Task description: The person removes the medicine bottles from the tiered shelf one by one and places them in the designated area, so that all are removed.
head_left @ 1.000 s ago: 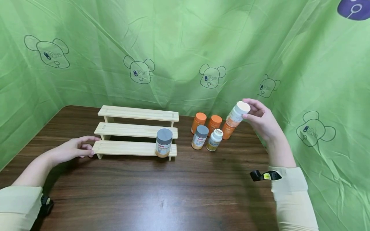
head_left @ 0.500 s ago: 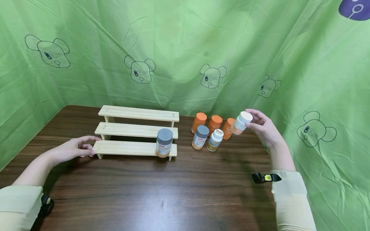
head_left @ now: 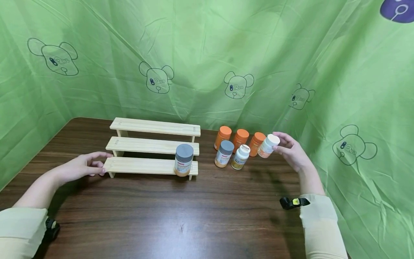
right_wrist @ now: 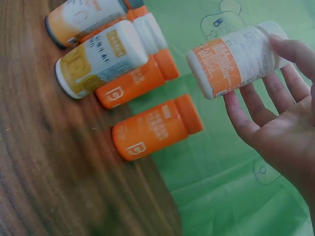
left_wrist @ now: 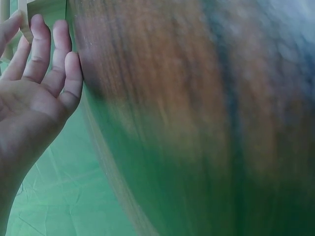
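My right hand (head_left: 291, 150) grips a white pill bottle (head_left: 268, 146) with an orange-and-white label by its cap end. In the right wrist view this bottle (right_wrist: 234, 59) is tilted and hangs apart from the nearest orange bottle (right_wrist: 155, 129). At the left, my left hand (head_left: 79, 168) pinches the end of the lowest board of a three-step wooden rack (head_left: 139, 166) between thumb and fingers. The left wrist view shows the hand (left_wrist: 37, 98) at the board's corner (left_wrist: 24, 19). A grey-capped bottle (head_left: 183, 160) stands at the right end of that lowest board.
Several bottles stand right of the rack: orange ones (head_left: 222, 138) behind, a grey-capped one (head_left: 224, 154) and a white-capped one with a yellow label (head_left: 240, 157) in front. All are on the dark wooden table (head_left: 161, 216). A green curtain (head_left: 194, 54) encloses the back and sides.
My right hand has come down with the white bottle, from above the rightmost orange bottle to its right side. The left hand and the rack stay in place.
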A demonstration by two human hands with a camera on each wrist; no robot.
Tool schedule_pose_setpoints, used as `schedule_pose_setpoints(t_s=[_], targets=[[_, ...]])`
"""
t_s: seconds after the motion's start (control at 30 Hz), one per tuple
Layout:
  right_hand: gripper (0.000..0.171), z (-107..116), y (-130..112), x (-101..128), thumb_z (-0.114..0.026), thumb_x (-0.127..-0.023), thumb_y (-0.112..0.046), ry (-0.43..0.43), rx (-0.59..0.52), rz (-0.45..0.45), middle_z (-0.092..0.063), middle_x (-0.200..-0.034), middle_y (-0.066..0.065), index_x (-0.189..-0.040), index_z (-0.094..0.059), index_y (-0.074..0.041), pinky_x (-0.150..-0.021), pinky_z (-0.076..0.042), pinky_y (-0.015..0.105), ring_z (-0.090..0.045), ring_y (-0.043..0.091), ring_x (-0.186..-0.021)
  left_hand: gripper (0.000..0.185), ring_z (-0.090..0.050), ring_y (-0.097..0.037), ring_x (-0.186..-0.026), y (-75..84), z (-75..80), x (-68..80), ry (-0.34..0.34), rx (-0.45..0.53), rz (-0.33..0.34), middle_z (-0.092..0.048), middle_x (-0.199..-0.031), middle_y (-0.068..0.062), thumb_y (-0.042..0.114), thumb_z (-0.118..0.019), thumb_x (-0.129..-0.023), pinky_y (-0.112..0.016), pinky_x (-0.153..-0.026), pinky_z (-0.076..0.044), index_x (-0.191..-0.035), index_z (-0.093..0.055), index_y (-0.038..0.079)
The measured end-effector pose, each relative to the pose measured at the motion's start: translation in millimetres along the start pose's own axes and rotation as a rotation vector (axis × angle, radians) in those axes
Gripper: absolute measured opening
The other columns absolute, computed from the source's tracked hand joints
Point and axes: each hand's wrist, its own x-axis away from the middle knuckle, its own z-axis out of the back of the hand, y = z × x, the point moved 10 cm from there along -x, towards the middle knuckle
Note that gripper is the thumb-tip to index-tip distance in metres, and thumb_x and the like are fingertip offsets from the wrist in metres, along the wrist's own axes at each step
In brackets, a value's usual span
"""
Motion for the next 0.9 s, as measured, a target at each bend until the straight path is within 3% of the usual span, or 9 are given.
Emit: schedule_pose_setpoints(t_s=[0.47, 0.63, 0.9], targets=[[0.048, 4, 44, 3, -0.053, -0.088, 0.013, 0.046, 0.038, -0.044, -0.063, -0.115, -0.004, -0.133, -0.044, 0.0, -0.083, -0.049, 0.024, -0.059, 0.009, -0.101, 0.054, -0.055, -0.011, -0.068, 0.6, 0.3, 0.7, 0.005, 0.011, -0.023, -0.065, -0.087, -0.009, 0.015, -0.062, -0.091, -0.029, -0.06, -0.044, -0.137, -0.037, 0.003], [0.048, 10, 60, 4, -0.055, -0.088, 0.011, 0.069, 0.047, -0.08, -0.062, -0.116, -0.006, -0.132, -0.047, -0.005, -0.082, -0.049, 0.023, -0.058, 0.008, -0.101, 0.057, -0.057, -0.012, -0.072, -0.1, 0.9, 0.2, 0.004, -0.004, 0.001, -0.066, -0.089, -0.009, 0.018, -0.063, -0.091, -0.028, -0.065, -0.044, -0.139, -0.036, 0.004], [0.046, 18, 82, 5, -0.058, -0.087, 0.008, 0.113, 0.072, -0.128, -0.062, -0.114, -0.008, -0.129, -0.05, -0.01, -0.075, -0.047, 0.022, -0.057, 0.006, -0.099, 0.055, -0.058, -0.011, -0.074, 3.2, 0.4, 1.4, 0.0, -0.006, -0.023, -0.066, -0.089, -0.009, 0.016, -0.062, -0.091, -0.027, -0.066, -0.043, -0.138, -0.036, 0.002]])
